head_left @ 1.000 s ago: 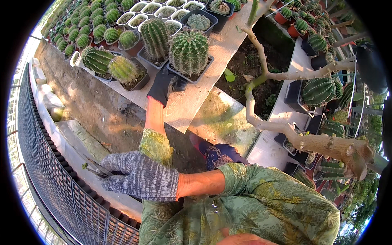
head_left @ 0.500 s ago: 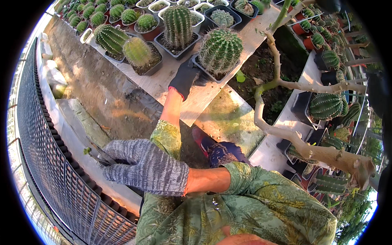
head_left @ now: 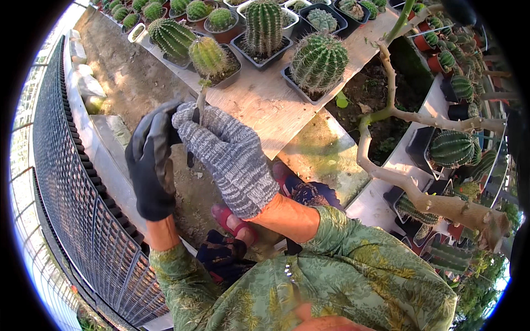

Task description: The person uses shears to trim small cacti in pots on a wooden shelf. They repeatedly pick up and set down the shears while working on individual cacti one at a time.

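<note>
My right hand (head_left: 226, 151), in a grey knitted glove, is closed on a thin stem (head_left: 201, 99) with a small green tip. A narrow dark tool (head_left: 191, 159), its kind unclear, lies along the same fingers. Close on its left is my left hand (head_left: 153, 160) in a black glove, fingers bent and thumb apart. Its fingertips meet the grey glove, where they are partly hidden; nothing shows in its grip. Just beyond, on the wooden board (head_left: 265, 118), stand a yellowish cactus (head_left: 208, 57), a tall ribbed cactus (head_left: 263, 27) and a round spiny cactus (head_left: 318, 62) in square pots.
Several small potted cacti (head_left: 221, 20) fill the far end of the board. A bare, bent branch (head_left: 406, 193) crosses the right side, before more potted cacti (head_left: 454, 148). Black mesh (head_left: 72, 193) runs along the left. Below are my sandalled feet (head_left: 234, 223).
My left hand has drawn back from the pots on the board, to the left of my right hand. My right hand has risen toward the board with the stem and dark tool, now pointing upward.
</note>
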`<state>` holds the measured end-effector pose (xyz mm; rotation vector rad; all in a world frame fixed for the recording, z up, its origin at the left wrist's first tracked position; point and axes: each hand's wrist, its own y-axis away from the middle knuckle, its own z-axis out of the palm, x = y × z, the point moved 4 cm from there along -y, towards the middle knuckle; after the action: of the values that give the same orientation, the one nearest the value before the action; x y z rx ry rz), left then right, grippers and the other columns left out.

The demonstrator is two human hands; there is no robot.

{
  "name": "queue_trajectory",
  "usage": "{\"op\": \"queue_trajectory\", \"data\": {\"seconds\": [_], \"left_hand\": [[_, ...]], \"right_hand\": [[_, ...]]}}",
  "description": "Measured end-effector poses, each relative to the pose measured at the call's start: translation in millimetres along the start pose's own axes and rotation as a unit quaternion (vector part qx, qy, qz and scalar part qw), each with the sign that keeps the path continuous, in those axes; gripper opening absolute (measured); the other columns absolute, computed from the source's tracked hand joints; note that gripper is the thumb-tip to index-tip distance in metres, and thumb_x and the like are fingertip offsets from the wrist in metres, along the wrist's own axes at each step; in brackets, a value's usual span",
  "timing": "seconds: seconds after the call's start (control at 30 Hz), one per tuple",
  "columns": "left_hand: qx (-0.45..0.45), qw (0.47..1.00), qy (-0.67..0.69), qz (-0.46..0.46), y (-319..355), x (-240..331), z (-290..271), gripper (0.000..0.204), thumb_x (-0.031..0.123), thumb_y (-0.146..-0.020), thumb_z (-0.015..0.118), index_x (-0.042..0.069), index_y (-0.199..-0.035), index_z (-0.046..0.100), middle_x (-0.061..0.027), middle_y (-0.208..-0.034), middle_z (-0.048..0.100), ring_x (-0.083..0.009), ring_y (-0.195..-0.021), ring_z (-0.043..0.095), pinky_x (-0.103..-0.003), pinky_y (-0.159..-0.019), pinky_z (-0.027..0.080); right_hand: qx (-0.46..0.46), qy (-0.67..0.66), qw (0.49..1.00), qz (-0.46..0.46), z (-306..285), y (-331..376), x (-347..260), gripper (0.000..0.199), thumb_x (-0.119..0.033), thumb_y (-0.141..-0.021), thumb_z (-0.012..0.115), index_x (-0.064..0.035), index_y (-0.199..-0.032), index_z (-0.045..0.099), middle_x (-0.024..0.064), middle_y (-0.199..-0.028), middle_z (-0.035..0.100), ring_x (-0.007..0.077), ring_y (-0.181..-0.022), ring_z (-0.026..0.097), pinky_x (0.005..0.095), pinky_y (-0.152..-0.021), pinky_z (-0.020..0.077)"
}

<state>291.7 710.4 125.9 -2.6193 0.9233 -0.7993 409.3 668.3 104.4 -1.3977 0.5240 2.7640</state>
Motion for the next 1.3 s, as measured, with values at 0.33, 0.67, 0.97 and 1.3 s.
{"op": "queue_trajectory", "data": {"seconds": [0.33, 0.67, 0.97, 1.3], "left_hand": [[0.036, 0.843, 0.377, -0.383, 10.0, -30.0, 76.9, 0.03, 0.013, -0.084, 0.048, -0.002, -0.11, 0.05, -0.0149, -0.092, 0.057, -0.0239, -0.08, 0.055, -0.031, -0.073, 0.044], [0.225, 0.725, 0.446, -0.474, 15.9, -86.5, 174.7, 0.022, 0.014, -0.084, 0.053, 0.001, -0.102, 0.055, -0.0094, -0.066, 0.057, -0.0147, -0.047, 0.053, -0.026, -0.044, 0.044], [0.139, 0.733, 0.502, -0.437, -6.5, -100.6, 175.3, 0.021, 0.015, -0.086, 0.05, 0.001, -0.102, 0.054, -0.0075, -0.066, 0.056, -0.0145, -0.048, 0.052, -0.027, -0.046, 0.047], [0.139, 0.686, 0.603, -0.383, -9.7, -98.5, 193.6, 0.026, 0.011, -0.087, 0.05, -0.003, -0.109, 0.047, -0.0101, -0.079, 0.058, -0.0166, -0.063, 0.059, -0.034, -0.055, 0.053]], "right_hand": [[-0.055, -0.093, 0.994, 0.018, 18.1, 14.3, 6.4, 0.016, -0.013, -0.083, 0.059, -0.001, -0.093, 0.061, -0.0018, -0.076, 0.057, 0.0041, -0.068, 0.049, 0.0191, -0.061, 0.042], [-0.188, -0.04, 0.973, 0.127, 21.8, 17.8, 10.4, 0.02, -0.01, -0.083, 0.06, 0.0017, -0.099, 0.06, 0.0045, -0.084, 0.062, 0.0085, -0.078, 0.058, 0.0212, -0.069, 0.0467], [-0.194, -0.062, 0.967, 0.152, 21.6, 19.2, 9.8, 0.021, -0.009, -0.082, 0.061, 0.0024, -0.099, 0.059, 0.005, -0.084, 0.061, 0.0108, -0.08, 0.059, 0.0228, -0.072, 0.0479], [-0.202, -0.052, 0.971, 0.117, 24.7, 20.3, 8.9, 0.021, -0.013, -0.083, 0.059, 0.0036, -0.097, 0.059, 0.0046, -0.081, 0.058, 0.0079, -0.074, 0.053, 0.0229, -0.068, 0.0443]]}}
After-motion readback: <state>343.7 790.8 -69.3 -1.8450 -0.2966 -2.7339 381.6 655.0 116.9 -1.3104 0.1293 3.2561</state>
